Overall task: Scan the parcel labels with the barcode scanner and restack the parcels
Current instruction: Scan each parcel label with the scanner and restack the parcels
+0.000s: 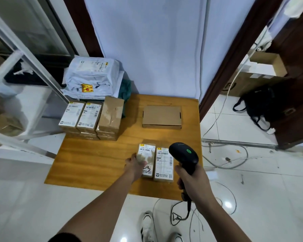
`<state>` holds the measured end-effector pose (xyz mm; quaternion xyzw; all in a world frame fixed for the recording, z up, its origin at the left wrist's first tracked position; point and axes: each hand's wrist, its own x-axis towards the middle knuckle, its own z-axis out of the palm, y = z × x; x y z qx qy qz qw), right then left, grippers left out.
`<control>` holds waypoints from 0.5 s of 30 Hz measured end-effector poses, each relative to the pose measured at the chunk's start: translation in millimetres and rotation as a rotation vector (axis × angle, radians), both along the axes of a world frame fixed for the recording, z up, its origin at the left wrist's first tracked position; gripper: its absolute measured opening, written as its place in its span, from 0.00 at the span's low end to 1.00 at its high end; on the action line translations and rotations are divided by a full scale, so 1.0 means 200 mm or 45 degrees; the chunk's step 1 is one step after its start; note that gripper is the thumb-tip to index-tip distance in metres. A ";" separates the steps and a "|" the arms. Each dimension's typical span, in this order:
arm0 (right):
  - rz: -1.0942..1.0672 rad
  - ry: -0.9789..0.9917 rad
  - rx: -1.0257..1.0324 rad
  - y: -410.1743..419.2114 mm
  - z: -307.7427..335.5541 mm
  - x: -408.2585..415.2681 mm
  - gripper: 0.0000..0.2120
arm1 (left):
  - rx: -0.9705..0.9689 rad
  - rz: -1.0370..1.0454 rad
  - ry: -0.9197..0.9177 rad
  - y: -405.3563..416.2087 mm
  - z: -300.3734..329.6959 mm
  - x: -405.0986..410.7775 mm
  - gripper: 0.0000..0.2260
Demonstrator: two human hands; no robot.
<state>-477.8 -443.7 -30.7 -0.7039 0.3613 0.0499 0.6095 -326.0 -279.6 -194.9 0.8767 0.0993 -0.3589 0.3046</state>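
Two small brown parcels with white labels lie side by side near the front of the low wooden table (98, 163). My left hand (136, 164) grips the left parcel (148, 152) at its left edge, partly covering its label. The right parcel (164, 164) lies flat beside it, touching it. My right hand (191, 180) holds the black barcode scanner (184, 154) by its handle, its head with a green light hovering just right of the right parcel. A stack of labelled brown parcels (90, 117) stands at the table's back left.
A flat brown box (162, 117) lies at the back middle of the table. White poly mailer bags (93, 77) are piled behind the stack. Cables (222, 165) trail over the tiled floor to the right. A black bag (262, 103) sits by the door. My shoes (148, 226) are below.
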 end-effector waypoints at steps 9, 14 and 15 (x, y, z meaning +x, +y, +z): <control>-0.123 0.058 0.011 -0.07 -0.01 0.04 0.03 | 0.163 -0.530 -0.487 -0.34 0.25 0.37 0.38; -0.211 0.079 -0.025 -0.16 -0.10 0.08 0.04 | 0.304 -0.777 -0.568 -0.53 0.27 0.69 0.46; -0.221 0.084 -0.021 -0.17 -0.11 0.09 0.04 | 0.339 -0.819 -0.580 -0.55 0.25 0.76 0.47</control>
